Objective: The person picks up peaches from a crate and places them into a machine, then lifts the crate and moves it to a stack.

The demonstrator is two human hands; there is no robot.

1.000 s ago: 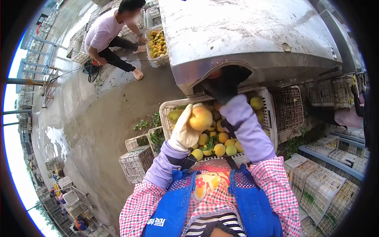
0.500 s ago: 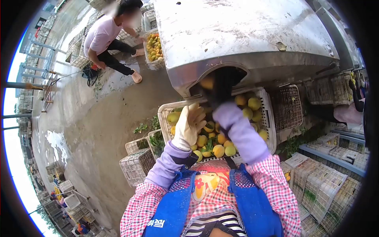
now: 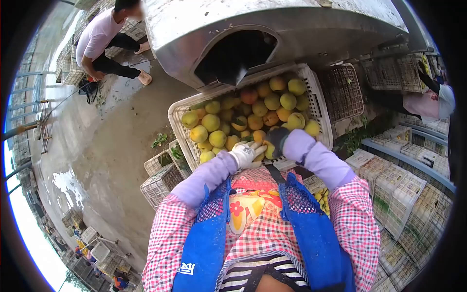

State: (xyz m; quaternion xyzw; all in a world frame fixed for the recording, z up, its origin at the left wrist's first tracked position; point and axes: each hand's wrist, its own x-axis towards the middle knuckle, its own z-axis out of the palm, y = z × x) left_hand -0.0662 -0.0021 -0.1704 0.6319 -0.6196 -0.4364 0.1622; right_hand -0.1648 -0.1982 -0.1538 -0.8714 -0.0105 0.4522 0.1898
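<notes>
A white plastic crate (image 3: 177,127) in front of me holds many round yellow-green and orange fruits (image 3: 210,122). My left hand (image 3: 245,153), in a white glove, lies at the crate's near side with its fingers stretched over the fruits. Close on its right is my right hand (image 3: 277,140), in a dark glove, pressed down among the fruits. Its fingers are turned down and hidden, so a grip does not show. A yellow fruit (image 3: 269,151) sits between the two hands.
Beyond the crate stands a metal machine (image 3: 296,41) with a dark opening (image 3: 236,56). Another crate (image 3: 340,92) stands on the right, with stacked crates (image 3: 396,194) nearer. A person in a pale shirt (image 3: 99,36) is at the upper left, and another person (image 3: 428,104) far right.
My right hand has come out of the machine's opening and down to the crate's near side. My left hand has lowered onto the fruits. The view has shifted, showing more of the crate.
</notes>
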